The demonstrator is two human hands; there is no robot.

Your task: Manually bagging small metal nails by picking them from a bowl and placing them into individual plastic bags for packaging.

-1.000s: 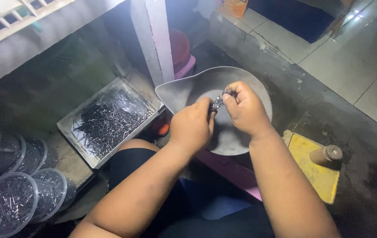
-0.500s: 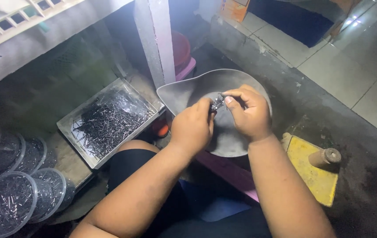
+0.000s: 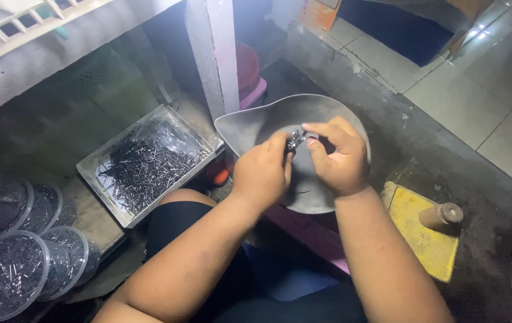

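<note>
Barely shifting from half a second back, both hands are staying together over the grey scoop-shaped pan [image 3: 268,122], fingers working the same small bundle of dark metal pins [image 3: 295,140]. That bundle is sitting above the pan's middle, pinched between the two hands. Left hand [image 3: 262,173] is curling closed, thumb and fingertips gripping the bundle's near end. Right hand [image 3: 338,160] is half curled, forefinger and thumb closing on the bundle's far side, other fingers folded loosely. A few loose pins are lying on the pan's bare bottom just under the hands. Pan's spout is pointing left toward a white post [image 3: 213,54]. Left of the pan, a shallow metal tray [image 3: 91,162] lined with clear plastic is holding a heap of dark pins. At the lower left corner of the view, stacked clear round plastic tubs [image 3: 6,276] are holding more pins. Right of the pan, a yellow board [image 3: 418,236] is lying on the concrete ledge, with a short wooden peg [image 3: 442,215] lying on its far edge. Red and pink basins [image 3: 249,75] are sitting behind the post.
</note>
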